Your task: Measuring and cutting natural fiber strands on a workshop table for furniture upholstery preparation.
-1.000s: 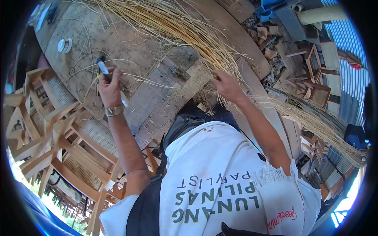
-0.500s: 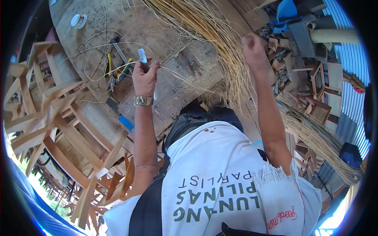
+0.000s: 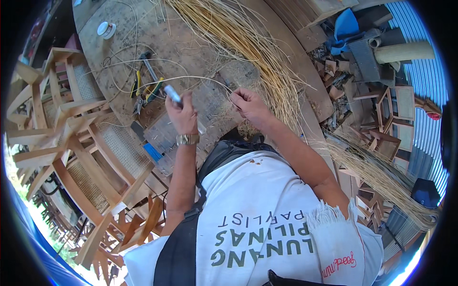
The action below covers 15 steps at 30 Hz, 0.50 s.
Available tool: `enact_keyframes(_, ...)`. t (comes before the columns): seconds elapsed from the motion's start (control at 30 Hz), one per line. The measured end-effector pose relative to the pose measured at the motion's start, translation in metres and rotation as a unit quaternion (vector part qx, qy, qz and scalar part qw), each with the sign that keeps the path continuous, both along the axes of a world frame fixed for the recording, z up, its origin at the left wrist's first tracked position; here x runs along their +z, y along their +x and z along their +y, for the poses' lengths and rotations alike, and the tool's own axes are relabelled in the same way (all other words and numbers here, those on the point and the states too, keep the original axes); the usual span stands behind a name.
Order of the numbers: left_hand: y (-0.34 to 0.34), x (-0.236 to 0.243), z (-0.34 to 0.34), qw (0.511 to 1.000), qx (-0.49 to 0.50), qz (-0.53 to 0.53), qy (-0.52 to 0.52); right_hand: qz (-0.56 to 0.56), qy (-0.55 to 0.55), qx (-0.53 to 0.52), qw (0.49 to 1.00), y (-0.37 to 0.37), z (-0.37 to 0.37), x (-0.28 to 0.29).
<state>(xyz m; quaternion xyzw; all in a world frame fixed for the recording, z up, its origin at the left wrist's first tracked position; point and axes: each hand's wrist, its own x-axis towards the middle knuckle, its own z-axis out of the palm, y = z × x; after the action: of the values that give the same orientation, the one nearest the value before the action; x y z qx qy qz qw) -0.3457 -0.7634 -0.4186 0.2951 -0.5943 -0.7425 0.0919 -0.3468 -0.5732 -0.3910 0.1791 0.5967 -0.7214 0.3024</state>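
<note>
from where i'm standing the biggest thing is the bench (image 3: 124,45), scuffed and littered with fibre scraps; one knock from an elbow could send stuff skidding. off to the left there's a jumble of wooden chair frames (image 3: 90,167) with woven cane panels, and i reckon a long tail flicked that way could snag on one. the fat bundle of cane (image 3: 257,52) comes down past the right hand (image 3: 250,106), loose ends everywhere, so that bare forearm might catch a few and drag them out.

beyond the left hand (image 3: 183,114) lie a hammer (image 3: 150,67) and some yellow-handled pliers (image 3: 139,102), handles spread, which could easily hook anything pulled across them.

left fingers are wrapped round a slim pale tool (image 3: 172,94), too blurred to name. if it's got an edge, a careless swing could nick the other hand.

right fingers are pinched together, looks like on the end of a single cane strand (image 3: 200,77) arching over the bench toward the left. yank it hard and it could split, or slip out of that light pinch.
</note>
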Motion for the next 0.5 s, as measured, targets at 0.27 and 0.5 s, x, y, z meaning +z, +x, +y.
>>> enact_keyframes(0.27, -0.036, -0.004, -0.003, 0.956, -0.222, -0.03, 0.191, 0.026, 0.017, 0.049, 0.998, 0.022, 0.031, -0.004)
enact_keyframes(0.5, -0.058, -0.005, 0.025, 0.958, -0.179, 0.001, 0.223, 0.011, 0.025, 0.092, 0.995, 0.022, 0.027, 0.01)
